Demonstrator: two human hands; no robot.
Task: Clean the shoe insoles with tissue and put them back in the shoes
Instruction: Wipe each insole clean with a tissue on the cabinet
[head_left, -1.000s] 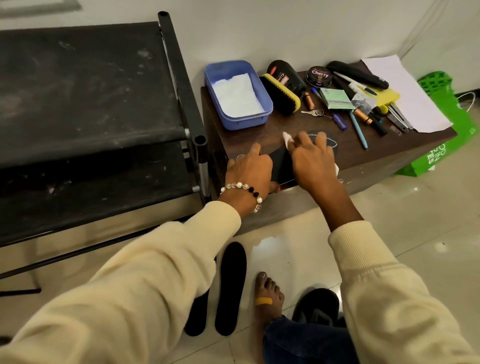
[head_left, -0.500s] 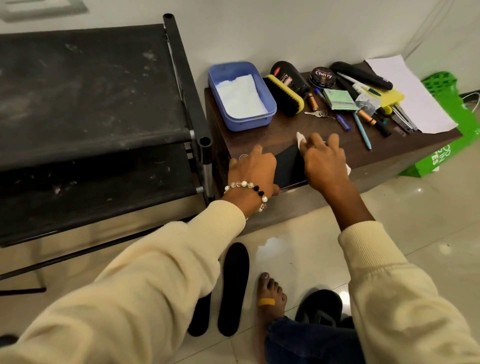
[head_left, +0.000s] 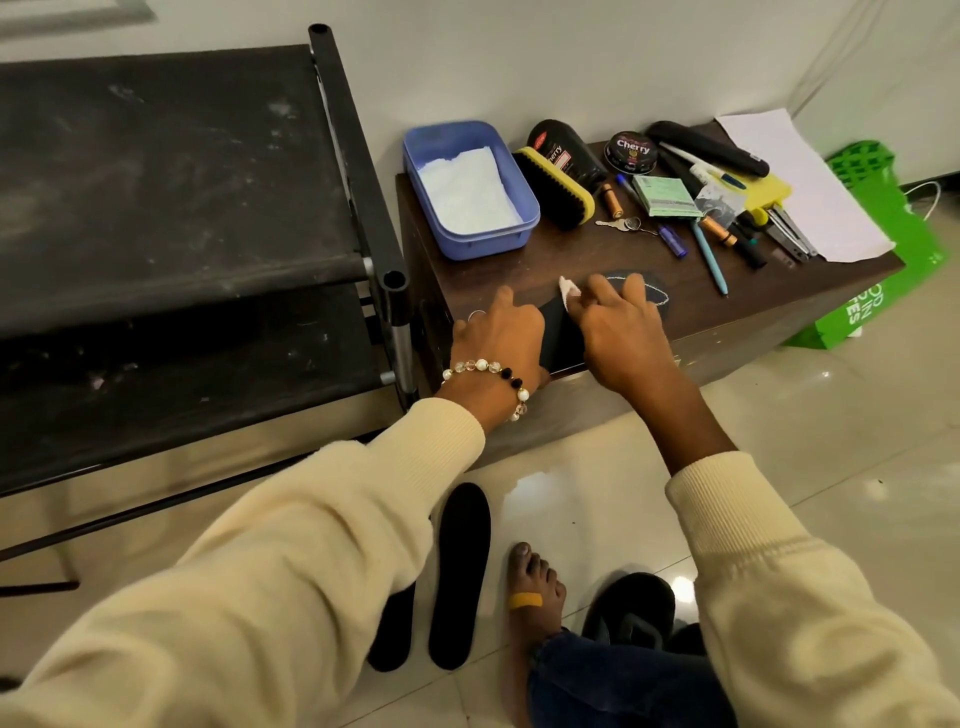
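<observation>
A dark insole (head_left: 560, 332) lies on the brown table (head_left: 769, 291), its stitched toe end pointing right and its heel overhanging the front edge. My left hand (head_left: 501, 343) grips the heel end. My right hand (head_left: 623, 338) holds a white tissue (head_left: 568, 287) and presses it onto the middle of the insole; only a corner of the tissue shows. Two more black insoles (head_left: 460, 571) (head_left: 392, 634) lie on the floor below. A black shoe (head_left: 628, 608) sits beside my bare foot.
A blue tub (head_left: 415, 171) with white tissues stands at the table's back left. Behind the insole lie a shoe brush (head_left: 558, 189), a polish tin (head_left: 631, 150), pens, keys and paper. A black shoe rack (head_left: 182, 182) stands to the left, a green bag (head_left: 883, 260) to the right.
My right hand slid the tissue along the insole towards the toe, then back towards the heel, uncovering the toe end again. My left hand stayed on the heel.
</observation>
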